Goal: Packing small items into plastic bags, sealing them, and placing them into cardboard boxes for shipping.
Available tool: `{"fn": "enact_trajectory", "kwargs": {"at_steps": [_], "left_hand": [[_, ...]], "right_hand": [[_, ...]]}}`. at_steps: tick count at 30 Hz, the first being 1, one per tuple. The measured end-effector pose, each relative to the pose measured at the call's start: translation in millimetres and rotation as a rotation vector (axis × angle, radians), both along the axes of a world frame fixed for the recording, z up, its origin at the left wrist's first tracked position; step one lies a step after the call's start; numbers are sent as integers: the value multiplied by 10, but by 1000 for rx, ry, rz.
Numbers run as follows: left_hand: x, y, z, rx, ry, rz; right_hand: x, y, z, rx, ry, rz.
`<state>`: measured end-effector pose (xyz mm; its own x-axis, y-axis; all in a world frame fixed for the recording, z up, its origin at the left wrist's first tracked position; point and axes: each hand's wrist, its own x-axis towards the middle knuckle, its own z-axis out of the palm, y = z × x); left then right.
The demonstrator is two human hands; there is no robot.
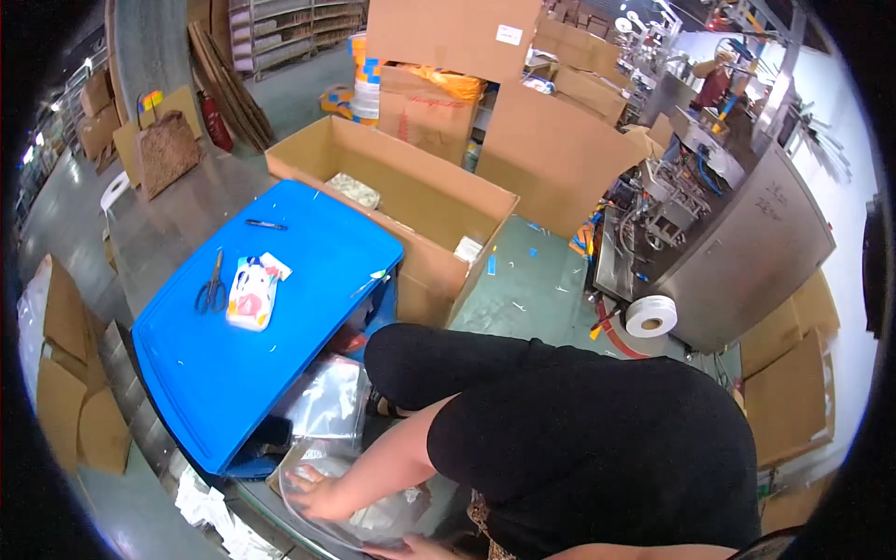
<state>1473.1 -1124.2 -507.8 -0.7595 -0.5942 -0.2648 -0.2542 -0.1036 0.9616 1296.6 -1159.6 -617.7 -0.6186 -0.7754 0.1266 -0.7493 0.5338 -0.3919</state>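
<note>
My right hand (pixel 320 495) reaches left and down, its fingers stretched out, pressed on a clear plastic bag (pixel 425 499) with something whitish under the film. I cannot make out whether the fingers lie over or inside the film. My left hand (pixel 415 549) is at the bag's near edge, mostly cut off by the lower rim, so its grip is hidden. Beyond my right hand lies a stack of clear plastic bags (pixel 329 399), partly beneath the blue table top (pixel 359 245). On that top are black-handled scissors (pixel 214 285), a dark pen (pixel 267 224) and a white printed soft pack (pixel 252 294).
A long open carton (pixel 448 252) stands behind the blue top. At right are a steel machine cabinet (pixel 747 261) and a white roll (pixel 651 316). Flattened cardboard (pixel 75 373) leans at left, near crumpled white scraps (pixel 210 513). Small scraps dot the green floor (pixel 518 289).
</note>
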Motion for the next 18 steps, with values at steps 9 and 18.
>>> {"fn": "enact_trajectory", "kwargs": {"at_steps": [9,18], "left_hand": [[-44,-358,-950,-360,-251,-264],[544,117,-688,-168,305,28]], "right_hand": [[737,-401,764,-156,-617,380],[2789,-1159,810,47,-916,785]]}}
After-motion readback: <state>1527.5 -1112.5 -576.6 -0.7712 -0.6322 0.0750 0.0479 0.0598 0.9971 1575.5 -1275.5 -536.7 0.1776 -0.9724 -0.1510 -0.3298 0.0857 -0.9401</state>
